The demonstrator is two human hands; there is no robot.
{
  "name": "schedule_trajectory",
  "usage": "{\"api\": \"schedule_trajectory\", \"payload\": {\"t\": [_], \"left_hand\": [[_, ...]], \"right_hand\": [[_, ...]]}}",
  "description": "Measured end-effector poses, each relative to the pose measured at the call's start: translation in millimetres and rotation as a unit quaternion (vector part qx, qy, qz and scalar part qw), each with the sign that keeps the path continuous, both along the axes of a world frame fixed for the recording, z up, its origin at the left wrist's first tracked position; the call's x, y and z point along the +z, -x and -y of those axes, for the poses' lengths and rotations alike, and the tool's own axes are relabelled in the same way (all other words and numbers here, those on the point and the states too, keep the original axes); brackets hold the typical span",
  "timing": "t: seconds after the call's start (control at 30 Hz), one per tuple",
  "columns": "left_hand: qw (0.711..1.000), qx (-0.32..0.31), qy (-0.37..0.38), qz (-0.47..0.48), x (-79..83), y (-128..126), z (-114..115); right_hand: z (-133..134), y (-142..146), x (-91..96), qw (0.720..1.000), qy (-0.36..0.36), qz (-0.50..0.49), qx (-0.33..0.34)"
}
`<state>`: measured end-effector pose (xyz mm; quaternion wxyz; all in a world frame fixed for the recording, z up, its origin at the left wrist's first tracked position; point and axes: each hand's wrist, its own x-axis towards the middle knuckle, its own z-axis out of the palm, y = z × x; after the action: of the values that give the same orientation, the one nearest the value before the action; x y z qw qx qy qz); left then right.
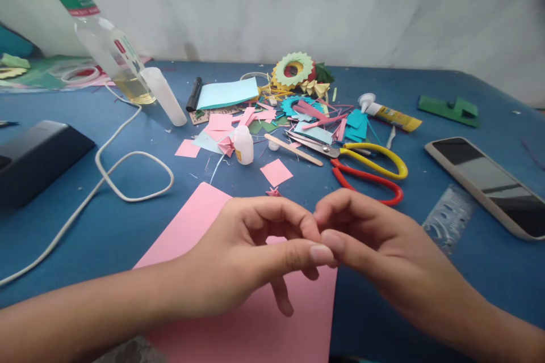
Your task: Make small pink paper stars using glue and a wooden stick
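My left hand [264, 249] and my right hand [378, 244] meet at the fingertips above a large pink sheet of paper [272, 323]. Thumb and forefinger are pinched on each hand, and whatever lies between them is hidden or too small to make out. Just beyond the fingers are a small folded pink paper piece [273, 191] and a pink paper square [276, 172]. A white glue bottle [244, 146] stands upright behind them, with a wooden stick [293, 150] to its right. Scissors [357, 161] with yellow and red handles lie beyond my right hand.
Cut paper strips and squares [306, 110] pile up around a pale green paper ring [294, 70]. At left are a tall bottle [114, 57], a white cable [100, 159] and a dark box [42, 159]. A phone [489, 181] and a clear stencil [449, 218] lie at right.
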<state>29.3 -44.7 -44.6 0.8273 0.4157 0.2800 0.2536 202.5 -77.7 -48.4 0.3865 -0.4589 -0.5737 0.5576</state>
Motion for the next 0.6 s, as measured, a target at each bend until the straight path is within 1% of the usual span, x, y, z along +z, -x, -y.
{"api": "schedule_trajectory", "payload": {"t": [0.07, 0.13, 0.23, 0.4, 0.6], "left_hand": [[0.999, -0.022, 0.035, 0.03, -0.9, -0.3, -1.7], [0.997, -0.031, 0.054, 0.048, -2.6, -0.9, -3.4], [0.997, -0.021, 0.057, 0.046, -5.2, -1.4, -5.6], [0.997, -0.01, 0.059, 0.039, -5.9, -1.5, -7.0], [0.998, 0.014, 0.05, 0.033, -3.7, -2.0, -6.5]], "right_hand": [[-1.9, 0.0, -0.7, 0.991, 0.096, -0.083, 0.034], [-4.2, -0.4, -0.8, 0.981, 0.137, -0.127, 0.047], [-6.0, -2.0, 0.0, 0.98, 0.138, -0.136, 0.044], [-5.2, -4.4, 1.2, 0.984, 0.126, -0.122, 0.043], [-6.3, -5.8, 1.3, 0.991, 0.104, -0.076, 0.032]]}}
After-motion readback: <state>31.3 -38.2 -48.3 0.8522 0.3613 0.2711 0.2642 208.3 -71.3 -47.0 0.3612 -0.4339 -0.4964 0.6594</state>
